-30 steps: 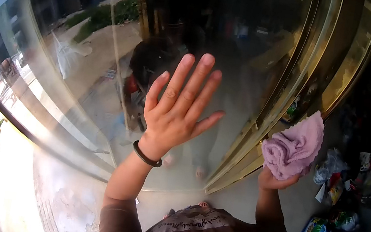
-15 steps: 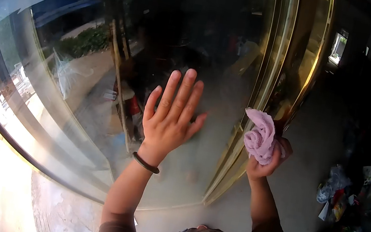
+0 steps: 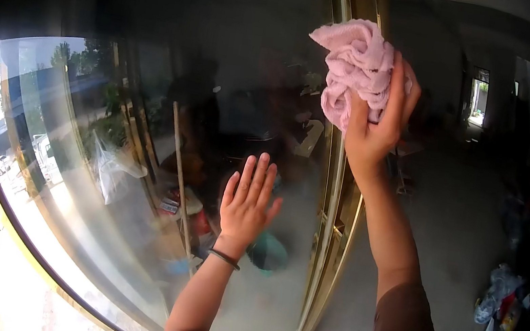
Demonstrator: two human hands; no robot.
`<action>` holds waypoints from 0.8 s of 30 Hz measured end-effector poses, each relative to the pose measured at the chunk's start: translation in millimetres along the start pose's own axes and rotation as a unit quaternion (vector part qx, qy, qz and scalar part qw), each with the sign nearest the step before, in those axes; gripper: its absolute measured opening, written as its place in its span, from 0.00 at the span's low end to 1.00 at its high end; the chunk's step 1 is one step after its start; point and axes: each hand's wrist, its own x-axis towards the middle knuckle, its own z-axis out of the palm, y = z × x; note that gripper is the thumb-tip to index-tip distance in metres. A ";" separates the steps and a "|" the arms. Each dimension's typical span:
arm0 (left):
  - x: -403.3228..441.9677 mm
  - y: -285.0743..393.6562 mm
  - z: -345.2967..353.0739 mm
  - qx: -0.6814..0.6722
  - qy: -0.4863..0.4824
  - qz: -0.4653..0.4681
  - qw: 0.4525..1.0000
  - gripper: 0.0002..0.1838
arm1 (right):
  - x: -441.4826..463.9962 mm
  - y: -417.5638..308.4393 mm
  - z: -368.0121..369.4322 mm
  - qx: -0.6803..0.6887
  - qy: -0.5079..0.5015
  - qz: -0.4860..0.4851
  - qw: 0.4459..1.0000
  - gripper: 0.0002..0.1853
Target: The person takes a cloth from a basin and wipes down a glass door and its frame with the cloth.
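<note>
A crumpled pink cloth (image 3: 355, 69) is gripped in my right hand (image 3: 381, 124), with the thumb and fingers wrapped around its right side. It is raised in front of the gold-coloured metal frame (image 3: 325, 243) at the edge of a glass pane (image 3: 257, 308). Whether the cloth touches the frame I cannot tell. My left hand (image 3: 248, 201) lies flat against the glass, lower down, with its fingers stretched out and nothing held. A dark band circles the left wrist.
Beyond the frame on the right is a dim room with a grey floor (image 3: 429, 258). Plastic bags and litter (image 3: 499, 296) lie along its right side. Reflections and a long pole (image 3: 179, 166) show in the glass. Bright pavement (image 3: 53, 298) lies at lower left.
My right hand has risen well up along the frame with the cloth. In the picture my left hand sits lower, still flat on the glass, as the view has shifted.
</note>
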 end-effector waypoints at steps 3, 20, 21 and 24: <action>1.0 -0.3 1.6 -0.003 -0.002 0.001 1.000 0.40 | 16.4 18.2 65.2 0.016 -0.028 0.007 0.999 0.35; -39.4 -146.9 -98.5 0.054 0.035 -0.051 0.997 0.36 | 71.8 -39.4 171.0 0.035 -0.090 -0.141 0.985 0.28; -39.3 -145.3 -103.1 0.050 0.025 -0.053 0.997 0.36 | 81.6 3.6 170.8 -0.049 -0.063 -0.066 0.995 0.27; -35.2 -143.8 -110.3 0.028 0.031 -0.050 0.998 0.36 | 125.2 41.5 184.0 -0.067 -0.043 0.131 0.988 0.24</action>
